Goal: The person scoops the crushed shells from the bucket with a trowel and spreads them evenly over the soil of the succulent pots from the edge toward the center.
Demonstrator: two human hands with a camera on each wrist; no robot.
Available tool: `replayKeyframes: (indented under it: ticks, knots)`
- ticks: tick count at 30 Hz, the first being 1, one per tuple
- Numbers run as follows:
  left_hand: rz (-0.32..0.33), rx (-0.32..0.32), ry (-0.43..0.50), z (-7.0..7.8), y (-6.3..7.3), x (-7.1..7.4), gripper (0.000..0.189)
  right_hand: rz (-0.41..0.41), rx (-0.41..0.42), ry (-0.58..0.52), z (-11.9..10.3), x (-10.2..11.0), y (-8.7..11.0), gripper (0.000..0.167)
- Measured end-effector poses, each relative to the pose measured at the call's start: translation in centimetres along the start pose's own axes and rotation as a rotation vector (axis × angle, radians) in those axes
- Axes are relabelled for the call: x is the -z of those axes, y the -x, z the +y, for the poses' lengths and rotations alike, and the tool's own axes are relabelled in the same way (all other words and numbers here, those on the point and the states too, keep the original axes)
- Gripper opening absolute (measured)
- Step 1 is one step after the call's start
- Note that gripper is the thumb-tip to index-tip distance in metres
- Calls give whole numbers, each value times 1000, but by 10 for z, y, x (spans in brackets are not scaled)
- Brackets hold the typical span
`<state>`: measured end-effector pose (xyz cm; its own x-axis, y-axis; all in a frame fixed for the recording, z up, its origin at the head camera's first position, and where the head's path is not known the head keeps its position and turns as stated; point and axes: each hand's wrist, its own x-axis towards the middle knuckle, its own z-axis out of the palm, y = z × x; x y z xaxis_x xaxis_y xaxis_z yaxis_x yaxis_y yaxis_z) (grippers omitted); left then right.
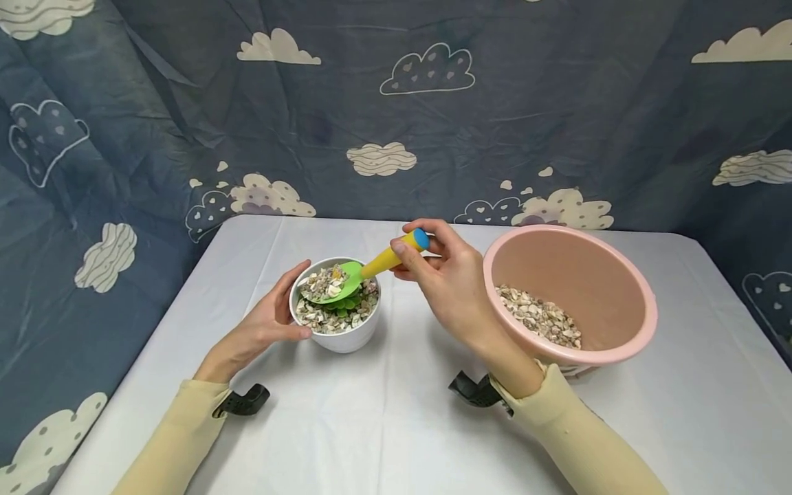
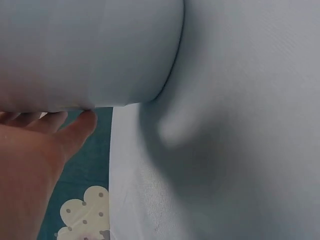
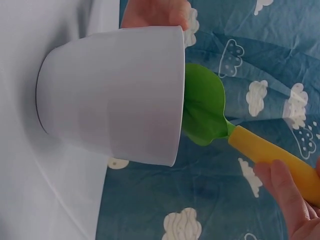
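A white flower pot (image 1: 348,339) stands upright on the table, filled with pale gravel around a green succulent (image 1: 344,306). My left hand (image 1: 262,323) holds the pot's left side, the thumb at the near rim and the fingers round the far side. By its yellow handle, my right hand (image 1: 448,282) grips a toy trowel (image 1: 385,261) with a blue end. The trowel's green blade (image 3: 202,105) lies over the pot's mouth, loaded with gravel (image 1: 324,283), and partly covers the succulent. In the left wrist view, the fingers touch the pot's wall (image 2: 95,55).
A pink basin (image 1: 643,330) with gravel (image 1: 541,317) at its bottom stands right of the pot, beside the right forearm. White cloth covers the table (image 1: 346,426). Behind hangs a dark blue curtain (image 1: 346,117) with cloud prints.
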<state>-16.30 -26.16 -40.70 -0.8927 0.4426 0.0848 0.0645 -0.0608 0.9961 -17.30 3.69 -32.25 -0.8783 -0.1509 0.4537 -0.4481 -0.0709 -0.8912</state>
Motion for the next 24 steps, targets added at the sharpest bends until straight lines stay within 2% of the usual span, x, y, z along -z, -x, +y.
replayKeyframes:
  ticks: [8, 11, 24]
  knots:
    - [91, -2, -143, 2, 3, -8, 106, 7, 11, 2, 1, 1, 0, 29]
    - [104, 6, -180, 3, 3, -9, 106, -6, 28, 18, 1, 0, 0, 29]
    - [24, 25, -180, 3, 0, -7, 115, -14, 62, 49, -2, 0, -2, 28]
